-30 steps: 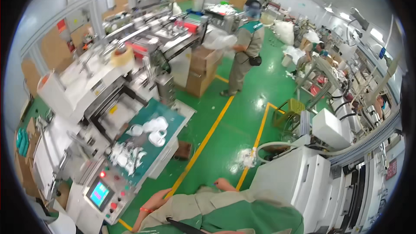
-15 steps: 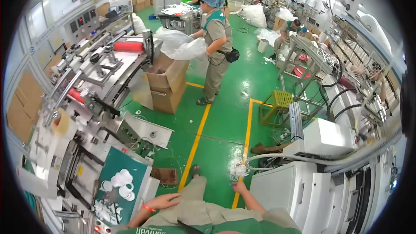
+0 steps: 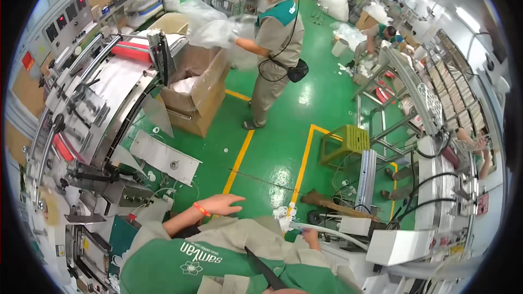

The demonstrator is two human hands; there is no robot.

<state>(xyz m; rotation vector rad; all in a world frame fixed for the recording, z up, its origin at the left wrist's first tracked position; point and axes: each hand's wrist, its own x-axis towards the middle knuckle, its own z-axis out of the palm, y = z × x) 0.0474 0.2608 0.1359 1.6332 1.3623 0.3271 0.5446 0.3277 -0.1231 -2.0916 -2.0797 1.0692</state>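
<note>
My left hand (image 3: 220, 205), with an orange-red band round its wrist, is held out in front of my body above the green floor. Its fingers are stretched and apart, and nothing is in them. Close to my right side is my right hand (image 3: 310, 237), only partly showing, its fingers closed. A small bluish bit shows at its fingertips, too small to name. Just beyond that hand run a pale hose (image 3: 332, 232) and a heap of white scraps (image 3: 284, 216) on the floor.
Ahead, a person (image 3: 278, 43) handles a clear plastic bag (image 3: 210, 24) over a cardboard box (image 3: 188, 103). A roller machine (image 3: 117, 92) lines the left. To the right stand a yellow-green stool (image 3: 348, 141), a metal frame and a white box-shaped unit (image 3: 400, 247). Others work farther back.
My view has tilted and my body leans farther into it. My left hand has lifted and reached forward. My right hand has drawn in nearer my body. The person ahead still handles the bag.
</note>
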